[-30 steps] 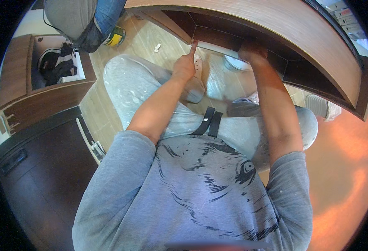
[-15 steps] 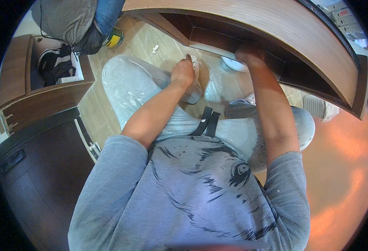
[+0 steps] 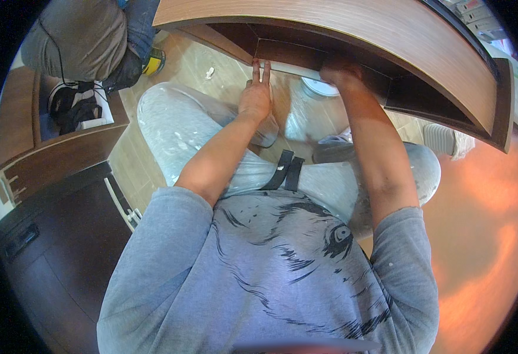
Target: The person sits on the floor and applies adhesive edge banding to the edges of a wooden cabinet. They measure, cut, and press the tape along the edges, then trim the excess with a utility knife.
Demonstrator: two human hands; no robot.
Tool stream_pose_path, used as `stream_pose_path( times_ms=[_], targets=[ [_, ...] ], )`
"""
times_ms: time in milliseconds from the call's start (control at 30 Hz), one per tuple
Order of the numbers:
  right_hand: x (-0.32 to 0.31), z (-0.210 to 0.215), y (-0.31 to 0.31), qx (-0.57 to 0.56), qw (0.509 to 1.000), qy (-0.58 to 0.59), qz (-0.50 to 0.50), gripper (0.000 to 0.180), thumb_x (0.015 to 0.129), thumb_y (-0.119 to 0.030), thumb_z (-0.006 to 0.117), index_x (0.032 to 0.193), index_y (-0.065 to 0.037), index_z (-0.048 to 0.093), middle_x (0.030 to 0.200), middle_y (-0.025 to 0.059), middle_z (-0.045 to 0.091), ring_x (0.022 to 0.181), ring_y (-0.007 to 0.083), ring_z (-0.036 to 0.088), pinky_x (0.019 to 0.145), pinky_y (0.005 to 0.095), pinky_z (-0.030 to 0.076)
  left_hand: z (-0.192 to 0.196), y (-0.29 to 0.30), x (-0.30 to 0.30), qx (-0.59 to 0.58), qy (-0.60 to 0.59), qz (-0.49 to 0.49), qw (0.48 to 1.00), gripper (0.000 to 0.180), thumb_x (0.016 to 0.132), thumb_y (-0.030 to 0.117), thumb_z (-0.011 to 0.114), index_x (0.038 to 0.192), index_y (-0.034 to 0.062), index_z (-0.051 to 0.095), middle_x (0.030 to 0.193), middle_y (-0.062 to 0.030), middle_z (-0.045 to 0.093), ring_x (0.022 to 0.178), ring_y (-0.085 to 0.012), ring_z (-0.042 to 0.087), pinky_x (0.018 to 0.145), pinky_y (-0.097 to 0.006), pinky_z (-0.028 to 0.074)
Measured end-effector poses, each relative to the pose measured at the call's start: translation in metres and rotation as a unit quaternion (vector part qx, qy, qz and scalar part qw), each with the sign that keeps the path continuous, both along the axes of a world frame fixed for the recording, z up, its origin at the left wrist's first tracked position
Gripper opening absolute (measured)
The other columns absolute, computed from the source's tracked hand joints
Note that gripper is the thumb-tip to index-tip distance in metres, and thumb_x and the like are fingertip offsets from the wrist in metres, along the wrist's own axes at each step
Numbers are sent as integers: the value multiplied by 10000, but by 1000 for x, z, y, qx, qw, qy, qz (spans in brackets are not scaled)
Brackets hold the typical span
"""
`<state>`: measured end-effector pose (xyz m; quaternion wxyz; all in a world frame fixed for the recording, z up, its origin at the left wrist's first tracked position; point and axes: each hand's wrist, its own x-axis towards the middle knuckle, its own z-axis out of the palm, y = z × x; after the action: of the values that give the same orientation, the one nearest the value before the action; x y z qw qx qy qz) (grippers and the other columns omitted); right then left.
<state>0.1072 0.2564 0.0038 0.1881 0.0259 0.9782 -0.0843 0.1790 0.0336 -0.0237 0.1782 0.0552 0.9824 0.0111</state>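
My left hand (image 3: 255,99) is held out with its fingers stretched, their tips at the pale lower front edge (image 3: 291,69) of a brown wooden cabinet (image 3: 382,48). No object shows in it. My right hand (image 3: 342,75) reaches into the cabinet's dark recess, at the right end of that pale edge. Shadow hides its fingers, so what they touch or grip is unclear. Below the edge, between my hands, a round white and blue tub (image 3: 319,88) stands on the floor, partly covered. Clear plastic wrapping (image 3: 297,121) lies beside it.
Another person's grey-clad leg (image 3: 88,44) is at the upper left, near a yellow and green can (image 3: 154,61). An open compartment (image 3: 114,125) on the left holds dark items. A pale ribbed object (image 3: 440,139) lies right. My crossed legs (image 3: 173,127) rest below the cabinet.
My left hand has moved up from beside a white perforated piece to the cabinet edge, and its fingers have straightened. My right hand stays in the recess. The view has shifted slightly.
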Motion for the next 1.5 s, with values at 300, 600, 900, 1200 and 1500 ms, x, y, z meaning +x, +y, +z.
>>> stream_pose_path(
  times_ms=[300, 600, 900, 1200, 1500],
  targets=[
    [2, 11, -1, -14, 999, -22, -25, 438, 891, -206, 622, 1300, -66, 693, 1373, 192, 646, 1279, 336, 626, 1042, 465, 525, -17, 28, 0, 19, 29, -63, 997, 1042, 829, 61, 683, 1659, 149, 59, 1702, -251, 37, 1270, -403, 606, 984, -422, 573],
    [2, 8, 2, -11, 1000, -6, 8, 499, 848, -236, 679, 1313, -54, 685, 1386, 202, 633, 1289, 340, 616, 1083, 448, 496, -27, 81, 14, 46, 30, -117, 992, 942, 878, 35, 612, 1660, 268, 142, 1705, -248, -13, 1213, -411, 645, 957, -420, 586],
    [-16, -7, 26, -98, 987, -101, 78, 452, 821, -310, 738, 1193, -55, 738, 1228, 206, 705, 1062, 335, 677, 964, 472, 538, -13, 80, 14, 40, -8, -88, 995, 962, 890, 85, 623, 1663, 303, 94, 1708, -232, -65, 1036, -365, 731, 827, -405, 622],
    [8, 17, 84, -247, 962, -72, 89, 407, 878, -439, 746, 1098, -97, 772, 1062, 147, 751, 1001, 290, 680, 957, 430, 501, -12, 77, 13, 45, -25, -74, 996, 973, 912, 118, 601, 1664, 316, 17, 1715, -200, -96, 1033, -355, 725, 826, -430, 617],
    [13, 33, 125, -161, 971, -99, 145, 386, 871, -392, 737, 1134, -111, 709, 1071, 117, 717, 1023, 271, 644, 947, 425, 488, -15, 76, 13, 9, -9, -95, 995, 999, 898, 63, 593, 1664, 296, -4, 1703, -244, -87, 968, -339, 742, 756, -404, 633]
  ],
)
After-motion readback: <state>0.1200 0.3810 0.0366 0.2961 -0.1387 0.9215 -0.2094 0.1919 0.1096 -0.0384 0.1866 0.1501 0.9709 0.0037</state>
